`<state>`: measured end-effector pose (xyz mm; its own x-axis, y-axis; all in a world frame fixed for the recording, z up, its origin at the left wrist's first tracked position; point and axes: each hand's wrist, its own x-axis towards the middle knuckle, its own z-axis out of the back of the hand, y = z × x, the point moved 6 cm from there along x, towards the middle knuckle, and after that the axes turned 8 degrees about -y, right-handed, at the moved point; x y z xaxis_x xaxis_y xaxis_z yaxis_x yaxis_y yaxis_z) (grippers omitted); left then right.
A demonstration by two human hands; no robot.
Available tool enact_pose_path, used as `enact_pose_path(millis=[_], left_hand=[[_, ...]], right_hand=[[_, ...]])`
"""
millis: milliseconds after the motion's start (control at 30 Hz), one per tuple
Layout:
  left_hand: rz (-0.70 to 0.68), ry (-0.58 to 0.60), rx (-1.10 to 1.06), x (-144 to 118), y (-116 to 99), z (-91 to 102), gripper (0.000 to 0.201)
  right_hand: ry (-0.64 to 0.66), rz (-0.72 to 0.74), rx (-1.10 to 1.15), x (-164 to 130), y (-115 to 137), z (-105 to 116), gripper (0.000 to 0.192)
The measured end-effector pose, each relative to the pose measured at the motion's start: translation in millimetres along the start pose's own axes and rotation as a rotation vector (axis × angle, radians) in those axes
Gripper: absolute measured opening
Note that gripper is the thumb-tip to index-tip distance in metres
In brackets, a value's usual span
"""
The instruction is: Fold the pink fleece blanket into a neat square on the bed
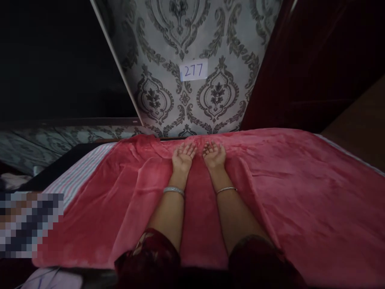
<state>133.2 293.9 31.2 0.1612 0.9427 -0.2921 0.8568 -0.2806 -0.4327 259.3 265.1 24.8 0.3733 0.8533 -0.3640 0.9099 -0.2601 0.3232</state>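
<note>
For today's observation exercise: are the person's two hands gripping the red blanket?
No: the left hand and the right hand lie palm-up and open on the red blanket, fingers loosely curled, holding nothing.

Rumpled pink blanket (270, 192) spread over bed

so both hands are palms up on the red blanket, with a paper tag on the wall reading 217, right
Not quite: the paper tag reads 277, not 217, as the head view shows. The rest holds: the left hand and right hand lie palms up, fingers open, on the red blanket.
</note>
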Motion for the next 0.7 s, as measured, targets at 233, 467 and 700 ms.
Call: enact_pose_path(millis=[233,467,700], left_hand=[[0.031,-0.031,0.018,-0.8,1.3,-4.7,0.030],[0.026,-0.047,0.003,-6.3,2.0,-4.5,0.027],[0.009,-0.008,-0.019,-19.7,-21.2,-33.4,0.025]], right_hand=[[0.000,-0.015,-0.021,7.1,-2.3,-0.9,0.031],[0.015,-0.009,-0.058,0.0,-4.2,-2.1,0.030],[-0.114,0.037,-0.074,-13.1,3.7,-18.4,0.026]])
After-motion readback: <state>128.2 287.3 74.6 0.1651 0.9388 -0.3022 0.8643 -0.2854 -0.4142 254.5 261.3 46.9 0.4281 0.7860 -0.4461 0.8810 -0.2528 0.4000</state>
